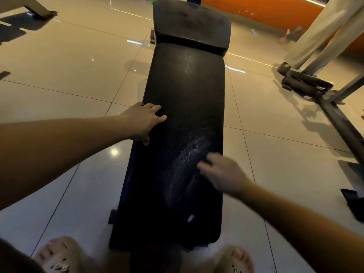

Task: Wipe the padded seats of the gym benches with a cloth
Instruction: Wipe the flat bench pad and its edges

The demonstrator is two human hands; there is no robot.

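Observation:
A long black padded bench seat (183, 107) runs away from me, with a shorter black head pad (192, 22) at its far end. My left hand (144, 120) lies flat on the seat's left edge, fingers apart on top and thumb down the side. My right hand (222, 173) is motion-blurred over the right side of the seat and presses on a dark cloth (194, 181). The cloth shows only as a fold under the palm and blends with the pad. Shiny wipe streaks (189, 152) curve across the pad just left of that hand.
My feet in beige slides (59, 257) stand at the near end of the bench. Glossy beige floor tiles (74, 62) surround it. A person's legs in light trousers (323, 36) stand at the right by a dark machine frame (338, 115). An orange wall base (262, 8) lies beyond.

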